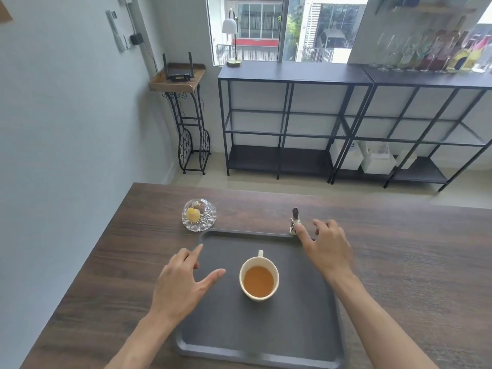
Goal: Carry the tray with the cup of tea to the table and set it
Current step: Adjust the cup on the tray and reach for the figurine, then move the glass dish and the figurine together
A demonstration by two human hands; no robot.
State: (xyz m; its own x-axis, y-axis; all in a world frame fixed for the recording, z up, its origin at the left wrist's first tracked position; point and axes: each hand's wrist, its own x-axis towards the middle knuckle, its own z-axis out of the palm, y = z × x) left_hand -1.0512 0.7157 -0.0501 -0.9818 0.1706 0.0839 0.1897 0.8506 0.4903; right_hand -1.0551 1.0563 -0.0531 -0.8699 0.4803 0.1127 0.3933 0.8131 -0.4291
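A dark grey tray (239, 339) lies flat on the dark wooden table (412, 262), near its front edge. A cream cup of amber tea (259, 278) stands upright near the tray's middle, handle pointing away from me. My left hand (183, 278) hovers over the tray's left edge with fingers spread and holds nothing. My right hand (327, 246) is over the tray's far right corner, fingers apart and empty.
A cut-glass lidded dish (199, 214) with sweets stands just beyond the tray's far left corner. A small metal figurine (294, 222) stands at the far right corner, beside my right fingers. Black metal shelves (292, 123) and a wire stand (190, 134) line the wall beyond.
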